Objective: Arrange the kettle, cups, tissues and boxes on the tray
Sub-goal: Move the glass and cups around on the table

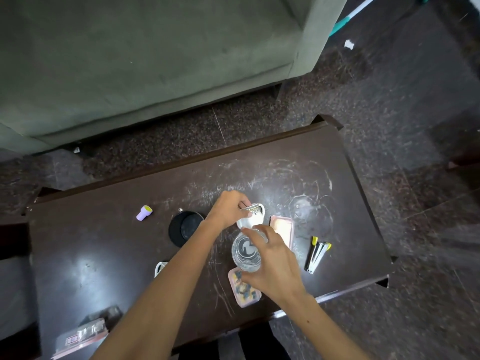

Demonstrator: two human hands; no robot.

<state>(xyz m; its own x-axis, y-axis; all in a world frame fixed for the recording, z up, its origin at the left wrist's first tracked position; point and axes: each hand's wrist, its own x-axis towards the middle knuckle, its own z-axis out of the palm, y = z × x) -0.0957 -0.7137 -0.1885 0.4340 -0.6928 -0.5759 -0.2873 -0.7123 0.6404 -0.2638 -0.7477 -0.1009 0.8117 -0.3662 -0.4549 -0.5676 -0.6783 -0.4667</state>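
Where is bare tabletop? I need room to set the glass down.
Free: the far right corner of the table beyond the stapler, and the near left between the black lid and packet. Crowded: the middle, where both hands, glass, cup and pink boxes cluster.

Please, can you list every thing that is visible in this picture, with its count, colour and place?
table: 1, dark brown, scratched, centre
white cup: 1, white, mid-table, left hand grips its rim
second cup: 1, white, mostly hidden behind left forearm
glass: 1, clear, near white cup, held by right hand
pink boxes: 2, one right of white cup, one at near edge, dark items inside
black round thing: 1, left of cup
purple stamp: 1, yellow top, left
stapler: 1, yellow and silver, right
packet: 1, pinkish, near-left corner
sofa: 1, grey-green, beyond table
left hand
right hand
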